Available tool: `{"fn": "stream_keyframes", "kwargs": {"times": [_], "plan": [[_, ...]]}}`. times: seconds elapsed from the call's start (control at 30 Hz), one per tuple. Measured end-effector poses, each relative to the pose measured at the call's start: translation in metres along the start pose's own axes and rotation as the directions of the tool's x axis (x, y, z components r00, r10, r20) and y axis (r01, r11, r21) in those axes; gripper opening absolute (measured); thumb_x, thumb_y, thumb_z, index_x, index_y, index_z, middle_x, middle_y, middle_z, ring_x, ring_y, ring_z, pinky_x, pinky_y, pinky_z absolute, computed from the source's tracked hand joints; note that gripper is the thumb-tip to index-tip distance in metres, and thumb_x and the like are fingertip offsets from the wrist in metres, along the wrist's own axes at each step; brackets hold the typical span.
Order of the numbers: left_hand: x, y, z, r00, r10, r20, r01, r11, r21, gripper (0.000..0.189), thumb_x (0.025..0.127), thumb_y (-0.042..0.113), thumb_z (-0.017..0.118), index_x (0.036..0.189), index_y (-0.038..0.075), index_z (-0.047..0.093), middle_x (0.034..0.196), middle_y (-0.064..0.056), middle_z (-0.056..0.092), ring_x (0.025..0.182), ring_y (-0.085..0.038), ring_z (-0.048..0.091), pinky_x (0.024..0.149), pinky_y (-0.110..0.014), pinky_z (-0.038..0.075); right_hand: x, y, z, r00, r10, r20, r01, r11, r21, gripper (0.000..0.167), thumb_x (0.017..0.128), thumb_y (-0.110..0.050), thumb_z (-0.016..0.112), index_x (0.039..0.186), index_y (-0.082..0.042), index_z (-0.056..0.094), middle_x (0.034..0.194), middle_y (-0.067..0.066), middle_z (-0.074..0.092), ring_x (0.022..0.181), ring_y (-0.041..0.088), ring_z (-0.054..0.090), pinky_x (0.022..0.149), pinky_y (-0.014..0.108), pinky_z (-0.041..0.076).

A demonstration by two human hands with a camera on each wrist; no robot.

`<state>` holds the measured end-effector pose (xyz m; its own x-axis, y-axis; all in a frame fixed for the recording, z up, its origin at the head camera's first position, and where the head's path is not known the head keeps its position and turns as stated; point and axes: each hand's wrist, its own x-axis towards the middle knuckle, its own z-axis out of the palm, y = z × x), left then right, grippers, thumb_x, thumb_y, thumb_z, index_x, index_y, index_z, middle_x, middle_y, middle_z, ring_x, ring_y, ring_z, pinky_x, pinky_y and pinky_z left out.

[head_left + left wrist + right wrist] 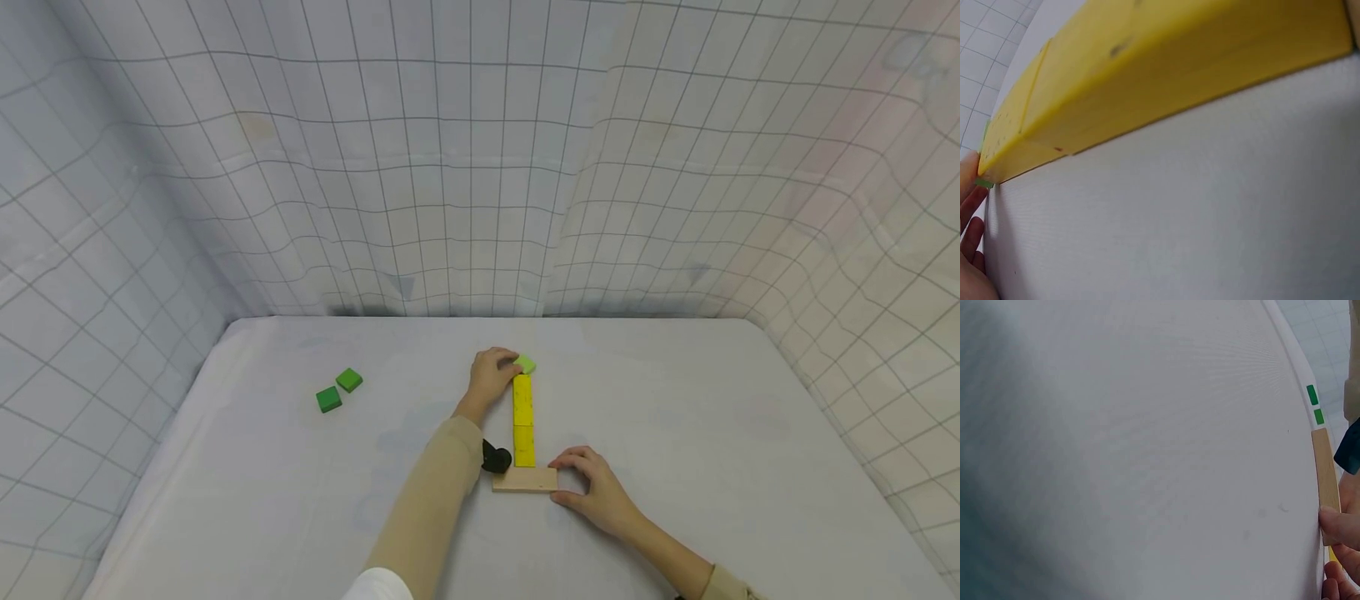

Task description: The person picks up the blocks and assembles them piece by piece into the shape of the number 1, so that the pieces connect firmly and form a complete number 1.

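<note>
Two yellow blocks [522,400] lie end to end in a straight line. At their far end sits a light green block [526,364], pinched by my left hand [490,377]; it is mostly hidden in the left wrist view, where the yellow blocks [1147,81] fill the top. Across the near end lies a flat plain wooden block [527,480], forming an upside-down T with the yellow line. My right hand [600,496] grips its right end between thumb and fingers. In the right wrist view the thumb presses on the wooden block's [1325,469] side.
Two darker green blocks, one [328,399] nearer and one [349,380] farther, lie on the left part of the white table [675,400]. A black wrist camera [496,457] on the left arm hangs by the wooden block's left end. Gridded curtains [465,167] surround the table.
</note>
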<state>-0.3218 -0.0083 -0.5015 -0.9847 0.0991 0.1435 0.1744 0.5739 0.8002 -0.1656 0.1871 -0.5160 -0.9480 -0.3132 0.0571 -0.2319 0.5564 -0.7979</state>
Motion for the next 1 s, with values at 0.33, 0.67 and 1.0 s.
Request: {"fn": "stream_keyframes", "kwargs": {"times": [0.33,0.67,1.0], "plan": [[0.0,-0.002,0.002,0.999,0.036,-0.033,-0.036,0.999,-0.008,0.021,0.085,0.014,0.065,0.102,0.004,0.068,0.109,-0.012,0.063,0.112,-0.033,0.047,0.099,-0.044,0.032,0.0,-0.003,-0.001,1.0,0.014,0.0,-0.014,1.0,0.001,0.033,0.069,-0.015,0.078,0.099,-0.019,0.064,0.106,-0.005,0.053,0.105,0.021,0.047,0.095,0.045,0.037],[0.002,-0.005,0.001,0.998,0.049,-0.035,-0.049,0.999,-0.019,0.021,0.084,0.013,0.065,0.103,0.003,0.068,0.108,-0.013,0.063,0.111,-0.032,0.049,0.098,-0.044,0.033,0.001,-0.002,-0.001,1.0,-0.005,0.002,0.005,1.0,0.002,0.034,0.069,-0.016,0.078,0.099,-0.018,0.064,0.107,-0.005,0.053,0.106,0.02,0.048,0.096,0.042,0.038],[0.004,-0.012,-0.006,0.999,-0.035,0.008,0.036,0.977,-0.209,0.029,0.087,0.014,0.061,0.113,0.004,0.063,0.118,-0.012,0.058,0.114,-0.027,0.049,0.098,-0.039,0.037,0.004,-0.002,0.0,0.999,-0.033,0.0,0.033,0.999,-0.001,0.036,0.069,-0.018,0.078,0.102,-0.016,0.063,0.107,-0.004,0.053,0.105,0.019,0.048,0.096,0.04,0.038]]}}
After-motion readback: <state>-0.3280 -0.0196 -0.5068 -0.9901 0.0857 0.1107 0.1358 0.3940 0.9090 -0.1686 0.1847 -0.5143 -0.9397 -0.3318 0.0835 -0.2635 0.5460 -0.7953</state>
